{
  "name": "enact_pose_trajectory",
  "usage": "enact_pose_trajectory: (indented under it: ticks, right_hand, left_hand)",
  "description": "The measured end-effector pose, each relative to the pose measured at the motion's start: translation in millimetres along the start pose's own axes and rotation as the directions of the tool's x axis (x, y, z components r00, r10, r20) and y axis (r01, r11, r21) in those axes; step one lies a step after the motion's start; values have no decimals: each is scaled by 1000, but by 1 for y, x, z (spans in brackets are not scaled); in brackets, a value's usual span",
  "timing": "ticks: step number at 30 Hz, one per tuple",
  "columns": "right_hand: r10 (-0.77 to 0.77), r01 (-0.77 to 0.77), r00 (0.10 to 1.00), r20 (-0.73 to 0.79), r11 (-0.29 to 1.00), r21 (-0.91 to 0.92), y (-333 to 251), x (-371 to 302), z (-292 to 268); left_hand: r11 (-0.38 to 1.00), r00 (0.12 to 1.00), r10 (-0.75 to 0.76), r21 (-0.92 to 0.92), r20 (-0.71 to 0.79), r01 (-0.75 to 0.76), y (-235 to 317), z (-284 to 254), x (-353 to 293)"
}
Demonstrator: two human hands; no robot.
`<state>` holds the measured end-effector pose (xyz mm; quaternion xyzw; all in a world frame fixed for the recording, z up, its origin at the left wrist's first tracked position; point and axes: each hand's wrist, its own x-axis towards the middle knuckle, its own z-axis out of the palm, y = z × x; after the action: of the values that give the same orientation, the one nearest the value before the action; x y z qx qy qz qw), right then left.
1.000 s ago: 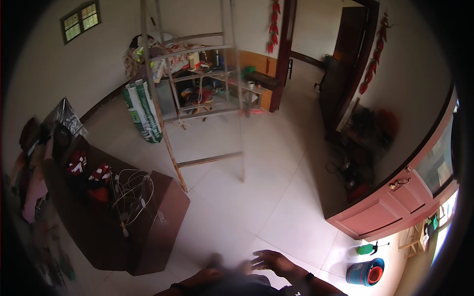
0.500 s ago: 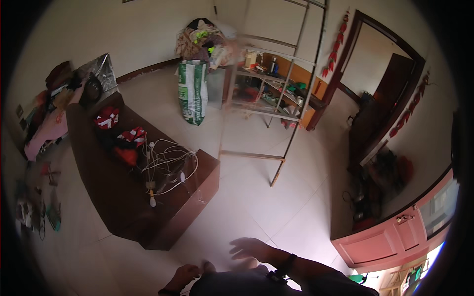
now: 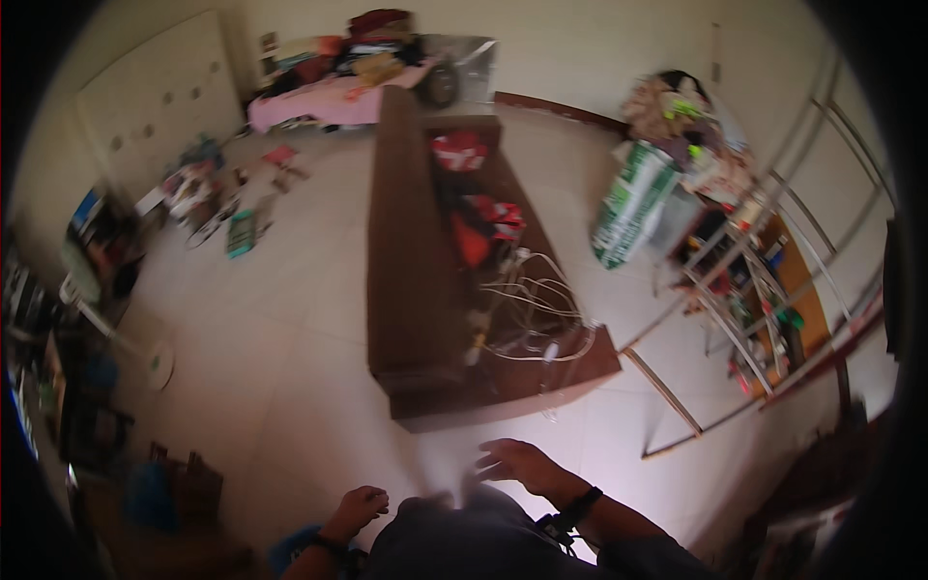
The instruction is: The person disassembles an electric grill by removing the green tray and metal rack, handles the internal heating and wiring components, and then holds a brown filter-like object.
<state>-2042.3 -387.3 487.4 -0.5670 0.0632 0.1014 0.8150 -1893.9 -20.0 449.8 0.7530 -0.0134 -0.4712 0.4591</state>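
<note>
My left hand (image 3: 358, 512) hangs low in front of me, its fingers loosely bent, with nothing seen in it. To its right, my right hand (image 3: 522, 466) is held out over the floor with fingers stretched, also empty. A dark band circles my right wrist. Neither hand touches anything. Ahead of both hands stands a long brown sofa (image 3: 411, 280). On its seat lie tangled white cables (image 3: 556, 304), a small white fitting on a cord (image 3: 551, 352) and red-and-white cloth items (image 3: 496, 220).
A metal frame (image 3: 677, 396) stands right of the sofa. Behind it are a green-and-white sack (image 3: 633, 205), piled clothes (image 3: 681, 111) and a cluttered table. A white pedestal fan (image 3: 121, 338), a green basket (image 3: 242, 234) and scattered goods stand left. A pink-covered bed (image 3: 329, 104) is at the back.
My view has swung left, so the sofa and metal frame shift right in the picture and the doorway drops out. The fan and goods on the left come in. Both hands stay empty.
</note>
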Motion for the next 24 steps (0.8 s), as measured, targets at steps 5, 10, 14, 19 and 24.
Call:
enact_pose_trajectory:
  ticks: [5, 10, 14, 19, 24]
  right_hand:
    - [303, -303, 952, 32, 930, 207, -9, 78, 15]
    - [472, -484, 870, 143, 872, 72, -31, 148, 55]
    - [490, -500, 850, 192, 866, 4, -24, 211, 76]
    - [502, -507, 847, 173, 862, -20, -12, 297, 114]
    - [532, -545, 828, 179, 838, 33, -18, 386, 162]
  left_hand:
    - [981, 990, -32, -193, -134, 5, -16, -9, -21]
    - [966, 971, -39, -258, -234, -23, -34, -36, -12]
    - [945, 962, -62, -325, -266, -29, -38, -81, 11]
    - [929, 950, -133, -370, -284, 19, -45, -160, 42]
    - [946, 943, -63, -319, -326, -47, -34, -263, 62]
